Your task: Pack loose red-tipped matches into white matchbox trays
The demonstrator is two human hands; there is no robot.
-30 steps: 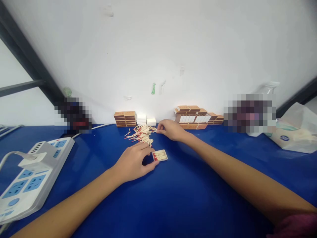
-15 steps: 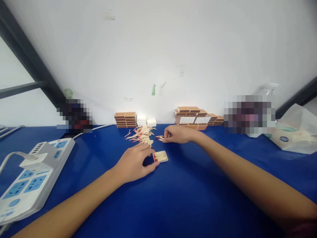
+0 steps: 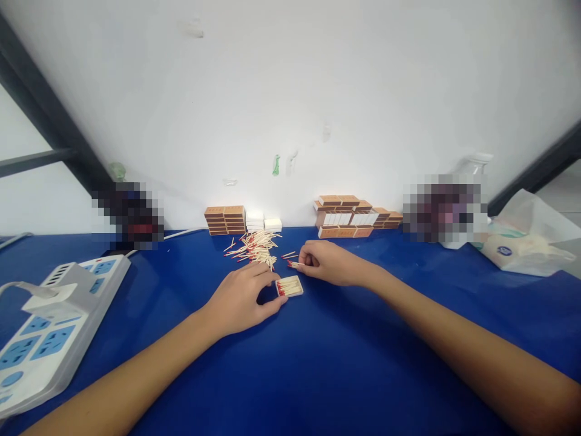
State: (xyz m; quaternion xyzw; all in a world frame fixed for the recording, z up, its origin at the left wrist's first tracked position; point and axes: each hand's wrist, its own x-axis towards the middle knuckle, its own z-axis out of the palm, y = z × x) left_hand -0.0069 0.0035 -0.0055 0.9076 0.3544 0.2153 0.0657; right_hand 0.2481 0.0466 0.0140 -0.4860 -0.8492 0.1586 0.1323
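A small white matchbox tray [image 3: 297, 292] holding several red-tipped matches lies on the blue table. My left hand [image 3: 247, 297] grips its left end between thumb and fingers. Just beyond the tray, my right hand [image 3: 324, 261] pinches a few matches [image 3: 296, 264], their red heads pointing left. A couple of loose matches [image 3: 288, 255] lie on the table behind those fingertips. Behind my left hand spreads a heap of matches [image 3: 258, 245], heads in mixed directions.
Against the wall stand stacked brown matchboxes [image 3: 225, 220], white trays [image 3: 255, 221] and a larger matchbox pile [image 3: 345, 218]. A power strip [image 3: 86, 327] with a plugged-in adapter lies at the left. A tissue pack [image 3: 512, 251] sits at the right, beside a blurred item.
My right hand has come nearer to the tray with matches in its fingers, leaving a couple on the table behind it. My left hand stays at the tray. The view has shifted slightly.
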